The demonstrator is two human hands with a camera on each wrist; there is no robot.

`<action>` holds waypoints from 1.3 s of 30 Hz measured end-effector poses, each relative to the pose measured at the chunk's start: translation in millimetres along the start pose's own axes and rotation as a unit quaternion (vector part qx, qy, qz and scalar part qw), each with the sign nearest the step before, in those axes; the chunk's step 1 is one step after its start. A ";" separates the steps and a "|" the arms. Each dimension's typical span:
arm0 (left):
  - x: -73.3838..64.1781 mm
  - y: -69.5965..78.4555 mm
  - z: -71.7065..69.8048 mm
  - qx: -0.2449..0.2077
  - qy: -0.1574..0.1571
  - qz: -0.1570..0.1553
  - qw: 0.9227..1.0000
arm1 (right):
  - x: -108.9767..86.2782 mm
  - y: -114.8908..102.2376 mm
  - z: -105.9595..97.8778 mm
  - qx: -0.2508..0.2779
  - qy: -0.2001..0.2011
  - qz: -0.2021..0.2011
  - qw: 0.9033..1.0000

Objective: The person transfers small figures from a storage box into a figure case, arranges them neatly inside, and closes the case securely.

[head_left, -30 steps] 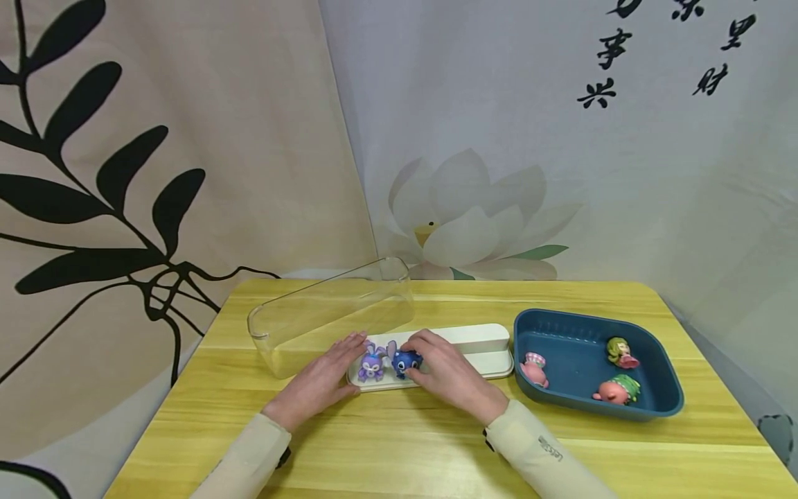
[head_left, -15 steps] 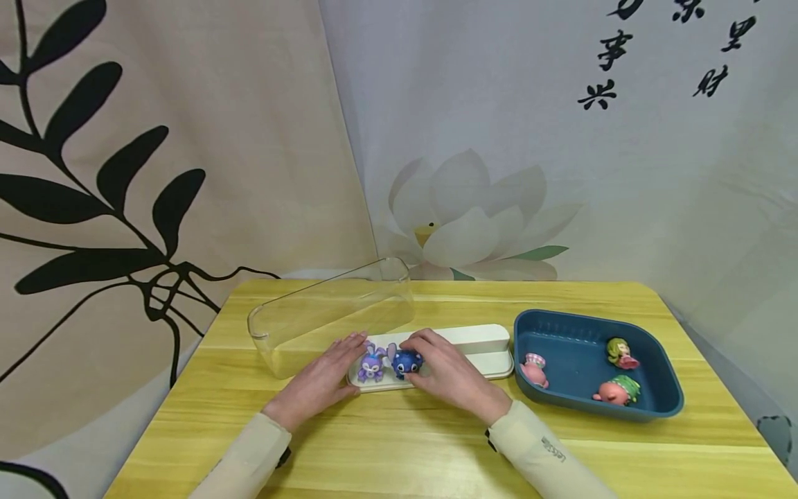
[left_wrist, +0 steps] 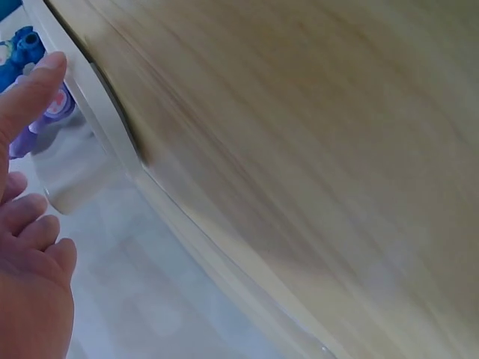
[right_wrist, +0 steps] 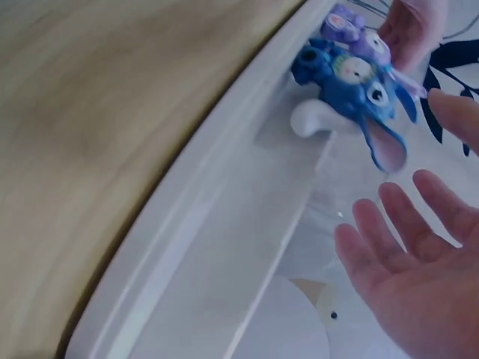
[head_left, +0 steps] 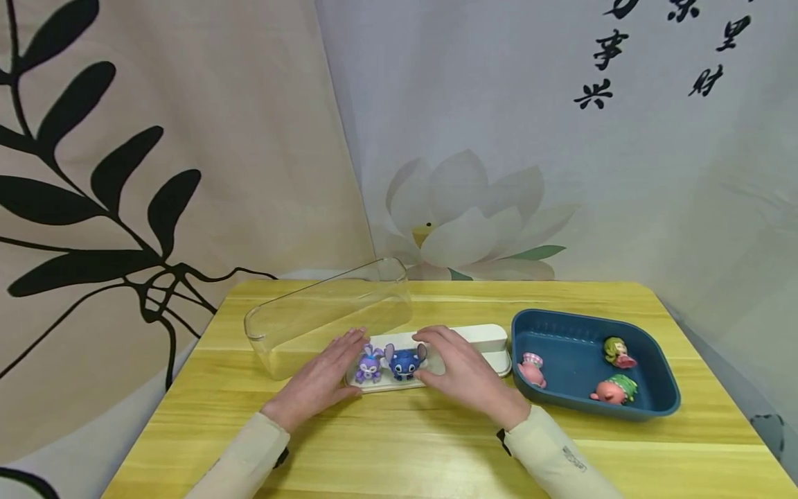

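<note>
A blue big-eared figurine (head_left: 405,364) and a purple rabbit-eared figurine (head_left: 368,369) stand side by side on the left part of a long white stepped stand (head_left: 489,339). My left hand (head_left: 312,388) rests at the stand's left end, beside the purple figurine, its fingers fairly straight. Just right of the blue figurine is my right hand (head_left: 470,374), fingers spread and holding nothing. The right wrist view shows a gap between those fingertips and the blue figurine (right_wrist: 355,86). In the left wrist view, the thumb lies over the stand's edge near the purple figurine (left_wrist: 58,106).
Behind the stand lies a clear open-topped plastic cover (head_left: 330,305). To the right, a dark blue tray (head_left: 580,409) holds a pink figurine (head_left: 533,371), a green-capped figurine (head_left: 614,390) and a green-haired figurine (head_left: 618,353). All are on a wooden table (head_left: 386,443) before a curtain.
My right hand has let go of the blue figurine and moved slightly right, its fingers opening. The blue figurine now stands alone, facing forward. My left hand has stayed in place.
</note>
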State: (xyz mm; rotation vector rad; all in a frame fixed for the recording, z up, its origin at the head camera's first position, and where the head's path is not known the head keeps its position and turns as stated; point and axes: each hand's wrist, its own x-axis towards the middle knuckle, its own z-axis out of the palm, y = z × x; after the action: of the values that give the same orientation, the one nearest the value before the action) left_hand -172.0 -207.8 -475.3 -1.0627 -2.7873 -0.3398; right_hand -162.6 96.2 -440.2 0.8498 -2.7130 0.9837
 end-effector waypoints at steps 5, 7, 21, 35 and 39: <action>2.8 0.2 1.9 -0.029 0.004 -0.009 1.000 | -12.1 3.7 -16.4 0.009 0.026 0.005 1.000; 3.4 0.1 2.4 -0.033 0.000 -0.010 0.999 | -18.0 5.1 -24.8 0.008 0.044 -0.002 0.999; 3.5 0.3 1.3 -0.025 -0.026 -0.010 0.999 | -65.1 24.5 -81.1 0.011 0.093 0.037 0.995; 4.5 1.4 2.6 -0.020 -0.027 -0.020 0.999 | -107.6 68.8 -114.6 -0.056 0.085 0.076 0.992; 4.7 2.0 2.5 -0.020 -0.022 -0.016 0.999 | -119.4 80.5 -121.7 -0.065 0.091 0.090 0.990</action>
State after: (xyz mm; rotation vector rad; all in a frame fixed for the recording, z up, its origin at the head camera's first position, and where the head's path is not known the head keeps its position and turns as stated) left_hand -174.3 -202.7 -476.4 -1.0471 -2.8501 -0.3814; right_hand -115.4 278.2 -426.0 0.4748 -2.6950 0.8558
